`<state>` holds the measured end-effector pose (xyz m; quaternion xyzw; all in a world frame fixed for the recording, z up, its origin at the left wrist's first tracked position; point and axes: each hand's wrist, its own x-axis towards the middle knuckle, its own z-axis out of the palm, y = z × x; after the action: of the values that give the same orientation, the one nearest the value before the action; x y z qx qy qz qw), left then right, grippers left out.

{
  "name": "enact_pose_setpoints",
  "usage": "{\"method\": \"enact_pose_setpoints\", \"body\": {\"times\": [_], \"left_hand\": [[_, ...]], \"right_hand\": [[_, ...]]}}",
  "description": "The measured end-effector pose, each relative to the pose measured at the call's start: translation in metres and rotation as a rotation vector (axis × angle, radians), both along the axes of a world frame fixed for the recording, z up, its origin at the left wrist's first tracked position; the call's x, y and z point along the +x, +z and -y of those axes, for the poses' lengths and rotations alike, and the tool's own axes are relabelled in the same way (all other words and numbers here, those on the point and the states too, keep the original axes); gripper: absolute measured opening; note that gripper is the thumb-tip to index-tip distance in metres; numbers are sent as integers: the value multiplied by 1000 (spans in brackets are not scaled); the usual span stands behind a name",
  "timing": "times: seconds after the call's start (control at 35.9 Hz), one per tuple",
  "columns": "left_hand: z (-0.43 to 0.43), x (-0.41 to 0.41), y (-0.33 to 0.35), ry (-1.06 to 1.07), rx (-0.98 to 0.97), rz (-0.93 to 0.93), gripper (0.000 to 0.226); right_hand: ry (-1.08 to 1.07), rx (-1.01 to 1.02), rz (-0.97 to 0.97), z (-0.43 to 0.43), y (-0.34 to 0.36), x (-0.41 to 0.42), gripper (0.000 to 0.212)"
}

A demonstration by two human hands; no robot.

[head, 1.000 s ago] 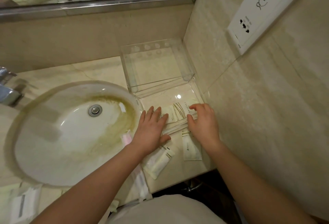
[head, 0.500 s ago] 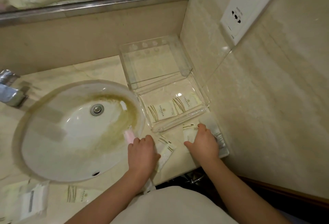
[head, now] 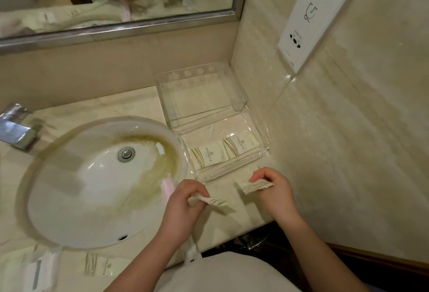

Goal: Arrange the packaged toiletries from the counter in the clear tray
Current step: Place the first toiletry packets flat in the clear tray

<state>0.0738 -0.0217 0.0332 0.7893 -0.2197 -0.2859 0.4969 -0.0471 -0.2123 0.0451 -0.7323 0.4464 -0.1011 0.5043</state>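
Note:
A clear tray point(head: 232, 171) stands in the counter's back right corner, and two cream packets with gold stripes point(head: 210, 153) lie side by side in its near compartment. My left hand point(head: 185, 205) pinches a cream packet point(head: 217, 203) just above the counter, in front of the tray. My right hand point(head: 275, 188) grips another cream packet point(head: 256, 186) near the wall, slightly lifted. A pink packaged toothbrush point(head: 168, 186) lies on the sink's rim beside my left hand.
The white sink point(head: 97, 182) fills the middle, with a chrome tap point(head: 16, 127) at the left. More packets point(head: 97, 267) and a wrapped comb point(head: 38, 275) lie on the counter's near left. A tiled wall with a socket plate point(head: 311, 17) rises at the right.
Both hands drew back from the tray to the counter's front, each took hold of a packet there and lifted it. Two packets stay in the tray.

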Motion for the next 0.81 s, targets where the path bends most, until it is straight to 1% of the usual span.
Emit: {"method": "enact_pose_setpoints", "body": {"times": [0.06, 0.08, 0.14, 0.19, 0.25, 0.31, 0.45, 0.5, 0.56, 0.61, 0.64, 0.7, 0.72, 0.78, 0.81], "left_hand": [[-1, 4, 9, 76, -41, -63, 43], [0, 7, 13, 120, -68, -113, 41], [1, 11, 22, 195, -151, -220, 27], [3, 14, 30, 242, -211, -284, 22], [4, 16, 36, 281, -239, -303, 32], [6, 18, 41, 307, -258, -327, 39], [7, 22, 47, 279, -287, -317, 41], [6, 24, 45, 279, -330, -370, 34], [7, 25, 46, 274, -355, -427, 24], [8, 27, 47, 277, -314, -359, 16], [8, 27, 45, 278, -263, -289, 20], [7, 30, 41, 258, -212, -220, 24], [6, 30, 42, 235, -209, -230, 22], [5, 33, 41, 200, -183, -244, 29], [5, 34, 41, 184, -146, -219, 38]], "right_hand": [[-9, -36, 163, -2, 10, 2, 46], [-2, -35, 240, -3, 16, 3, 47], [22, -3, 360, -3, 25, 5, 48], [84, 55, 435, -2, 31, 6, 51], [164, 84, 457, -2, 32, 7, 49], [197, 82, 463, -3, 34, 8, 45], [195, 63, 466, -6, 41, 11, 41], [203, 49, 473, -5, 40, 11, 42], [214, 72, 498, -4, 37, 10, 52], [202, 147, 539, -1, 35, 9, 61], [191, 191, 565, 0, 34, 9, 62], [148, 277, 605, 2, 34, 8, 58], [109, 318, 612, 2, 35, 8, 55], [9, 346, 562, 1, 35, 8, 43], [-38, 307, 504, 0, 35, 9, 36]]}}
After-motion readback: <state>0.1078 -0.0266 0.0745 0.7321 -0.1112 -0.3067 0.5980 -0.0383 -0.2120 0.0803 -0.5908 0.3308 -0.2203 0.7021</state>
